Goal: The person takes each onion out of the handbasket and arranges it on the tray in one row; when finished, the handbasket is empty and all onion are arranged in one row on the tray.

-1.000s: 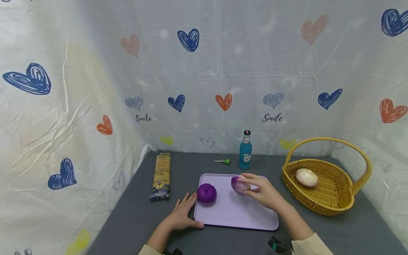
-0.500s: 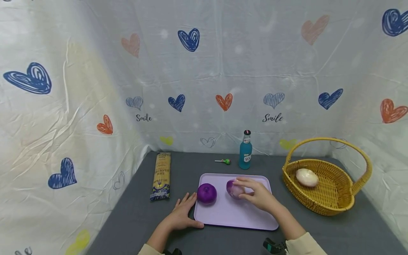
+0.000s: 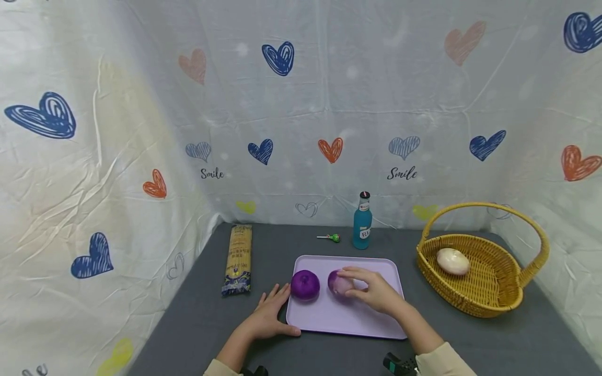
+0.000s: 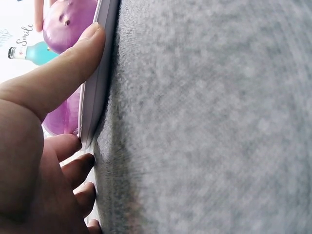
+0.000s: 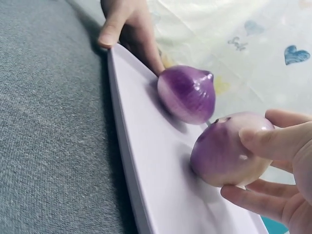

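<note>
In the head view my right hand (image 3: 376, 295) holds a pale purple-and-white onion (image 3: 336, 282) over the middle of the lilac tray (image 3: 348, 319). The right wrist view shows thumb and fingers around this onion (image 5: 226, 153), close above the tray surface. A deeper purple onion (image 3: 305, 286) with a pointed tip sits on the tray's left part. My left hand (image 3: 270, 317) lies at the tray's near left corner, fingers spread. In the left wrist view its thumb (image 4: 90, 46) rests on the tray's rim and the fingertips touch the side near the corner.
A yellow wicker basket (image 3: 489, 308) with a tall handle and a whitish onion-like bulb (image 3: 453, 261) stands at right. Behind the tray are a blue bottle (image 3: 362, 227) and a lollipop (image 3: 334, 238). A yellow noodle packet (image 3: 237, 260) lies at back left.
My right hand has moved left over the tray with the pale onion, bringing it nearer the deep purple onion. The left hand and the tray have stayed in place.
</note>
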`<action>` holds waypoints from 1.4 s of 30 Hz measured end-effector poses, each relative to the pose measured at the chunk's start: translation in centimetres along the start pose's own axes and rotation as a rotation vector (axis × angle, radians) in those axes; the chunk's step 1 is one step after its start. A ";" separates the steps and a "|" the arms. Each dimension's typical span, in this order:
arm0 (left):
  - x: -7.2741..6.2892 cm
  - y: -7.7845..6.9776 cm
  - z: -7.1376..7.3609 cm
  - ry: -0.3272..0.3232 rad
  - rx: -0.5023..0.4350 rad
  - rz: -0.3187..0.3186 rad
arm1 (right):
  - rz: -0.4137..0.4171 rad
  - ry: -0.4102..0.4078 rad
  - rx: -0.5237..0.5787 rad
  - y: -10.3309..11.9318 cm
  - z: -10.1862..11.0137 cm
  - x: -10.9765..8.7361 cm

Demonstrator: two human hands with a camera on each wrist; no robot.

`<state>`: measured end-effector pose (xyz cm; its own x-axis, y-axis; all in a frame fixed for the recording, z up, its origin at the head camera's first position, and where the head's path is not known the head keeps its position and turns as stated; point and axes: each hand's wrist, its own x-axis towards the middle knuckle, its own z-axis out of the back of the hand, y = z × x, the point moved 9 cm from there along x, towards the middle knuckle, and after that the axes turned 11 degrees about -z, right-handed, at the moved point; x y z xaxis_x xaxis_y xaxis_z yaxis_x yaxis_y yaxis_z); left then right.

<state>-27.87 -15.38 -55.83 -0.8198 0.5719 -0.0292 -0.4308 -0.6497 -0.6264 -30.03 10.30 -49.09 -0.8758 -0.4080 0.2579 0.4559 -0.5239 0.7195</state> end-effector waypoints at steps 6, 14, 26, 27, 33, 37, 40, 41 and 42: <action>0.0 -0.1 0.0 0.001 0.002 0.002 | -0.054 0.054 0.040 -0.5 -0.9 0.2; 0.0 -0.3 0.1 0.004 -0.012 0.006 | -0.160 0.134 0.081 -1.4 -1.7 0.4; 0.0 -0.2 0.0 0.005 -0.013 0.008 | -0.178 0.126 0.040 -1.5 -1.6 0.3; 0.0 -0.3 0.1 0.004 -0.013 0.007 | -0.175 0.120 0.035 -1.5 -1.5 0.3; 0.0 -0.2 0.1 0.002 -0.012 0.011 | -0.155 0.094 0.011 -1.4 -1.3 0.2; -0.1 -0.1 0.1 0.004 -0.007 0.011 | -0.145 0.087 -0.005 -1.4 -1.2 0.2; -0.1 -0.1 0.0 0.003 -0.008 0.008 | -0.141 0.074 -0.013 -1.2 -1.0 0.2; -0.1 -0.1 0.0 0.003 -0.008 0.008 | -0.139 0.069 -0.015 -1.2 -0.9 0.2; -0.1 -0.1 0.0 0.002 -0.010 0.008 | -0.136 0.067 -0.017 -1.1 -0.8 0.3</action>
<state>-27.81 -15.40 -55.76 -0.8225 0.5675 -0.0363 -0.4201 -0.6495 -0.6338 -30.62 10.14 -50.32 -0.9174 -0.3811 0.1145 0.3368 -0.5903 0.7336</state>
